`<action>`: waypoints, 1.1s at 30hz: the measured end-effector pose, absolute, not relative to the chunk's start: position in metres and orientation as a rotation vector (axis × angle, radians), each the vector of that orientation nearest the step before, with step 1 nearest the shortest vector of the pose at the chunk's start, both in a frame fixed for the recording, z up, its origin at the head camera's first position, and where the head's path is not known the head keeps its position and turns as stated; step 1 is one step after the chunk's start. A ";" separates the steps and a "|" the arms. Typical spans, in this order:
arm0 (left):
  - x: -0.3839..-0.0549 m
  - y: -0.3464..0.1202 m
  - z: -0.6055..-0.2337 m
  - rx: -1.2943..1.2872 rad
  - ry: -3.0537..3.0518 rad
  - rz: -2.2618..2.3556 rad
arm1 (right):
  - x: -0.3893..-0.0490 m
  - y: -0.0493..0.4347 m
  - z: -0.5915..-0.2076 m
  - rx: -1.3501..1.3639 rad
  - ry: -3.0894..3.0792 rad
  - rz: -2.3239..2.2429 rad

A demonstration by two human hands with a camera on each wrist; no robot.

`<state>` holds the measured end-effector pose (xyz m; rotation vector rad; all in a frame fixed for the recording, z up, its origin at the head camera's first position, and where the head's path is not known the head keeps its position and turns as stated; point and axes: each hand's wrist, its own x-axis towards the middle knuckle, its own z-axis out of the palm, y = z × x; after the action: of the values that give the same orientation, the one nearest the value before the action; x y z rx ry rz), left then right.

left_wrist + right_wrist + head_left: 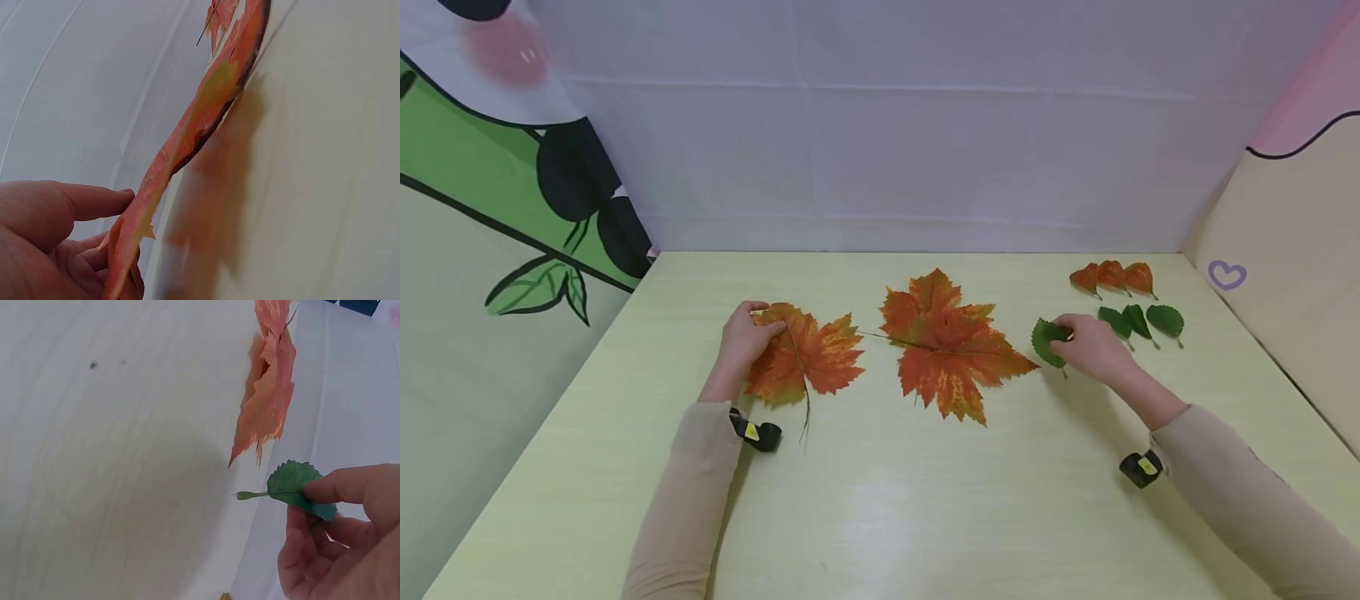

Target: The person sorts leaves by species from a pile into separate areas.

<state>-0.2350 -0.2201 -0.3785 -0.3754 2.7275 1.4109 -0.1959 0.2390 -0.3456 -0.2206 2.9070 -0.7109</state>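
Near the left of the table, my left hand pinches the edge of an orange-red maple leaf with a thin dark stem. In the left wrist view that maple leaf is seen edge-on, tilted off the surface, with the thumb on one face and fingers behind. My right hand pinches a small green leaf between thumb and fingers. Its toothed edge and short stem show in the right wrist view, where the green leaf is held above the table. Between the hands lies a larger orange maple leaf, its tip close to the green leaf.
At the back right, a row of small orange-red leaves lies behind a row of small green leaves. The pale table meets a light cloth wall at its back edge. Printed side panels stand left and right.
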 end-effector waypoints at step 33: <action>-0.236 -0.221 -0.381 -0.366 2.731 1.409 | -0.257 0.303 -0.371 0.191 3.011 -0.532</action>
<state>-0.2362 -0.2213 -0.3806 -0.3657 2.7314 1.4091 -0.2573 0.3032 -0.3715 0.1913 3.0106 -0.5317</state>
